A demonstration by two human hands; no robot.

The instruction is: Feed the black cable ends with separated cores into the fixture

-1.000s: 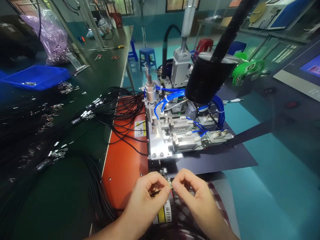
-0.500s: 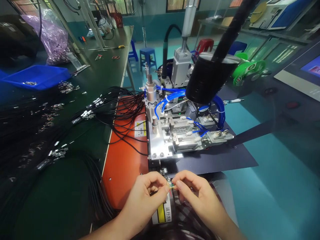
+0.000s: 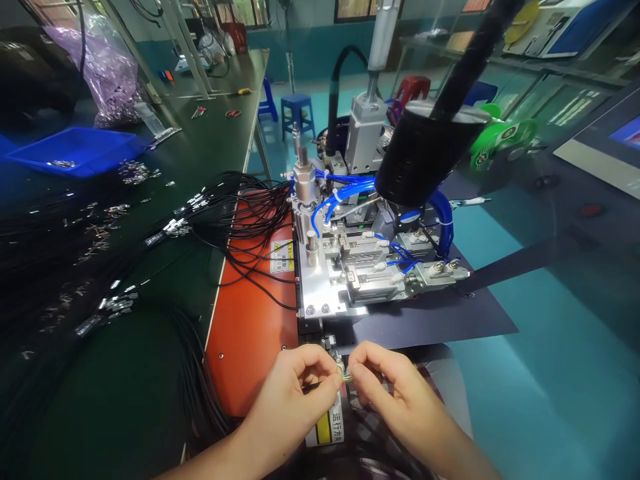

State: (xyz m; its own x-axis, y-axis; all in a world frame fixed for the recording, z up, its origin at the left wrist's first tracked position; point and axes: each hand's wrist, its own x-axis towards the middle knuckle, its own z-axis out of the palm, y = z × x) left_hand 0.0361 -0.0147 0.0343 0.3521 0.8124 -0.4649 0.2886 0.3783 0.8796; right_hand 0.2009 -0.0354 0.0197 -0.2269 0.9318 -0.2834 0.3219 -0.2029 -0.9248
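Note:
My left hand point(image 3: 300, 393) pinches the end of a black cable point(image 3: 313, 386), from which thin light-coloured wires point(image 3: 346, 377) stick out to the right. The fingertips of my right hand point(image 3: 387, 383) are closed on the free ends of these wires. Both hands are nearly touching, in front of the metal machine point(image 3: 320, 287) and above a white and yellow label point(image 3: 325, 428). Many black cables point(image 3: 250, 200) with silvery ends lie left of the machine, across the orange panel point(image 3: 250, 333).
A blue tray point(image 3: 80, 150) with small metal parts and a purple plastic bag point(image 3: 110, 80) are at the upper left on the dark green table point(image 3: 220, 120). A black cylinder point(image 3: 425, 157) hangs over the machine, near a green reel point(image 3: 500, 143).
The camera view has shifted slightly. My hands stay close together at the wires, with the fingertips moved only a little.

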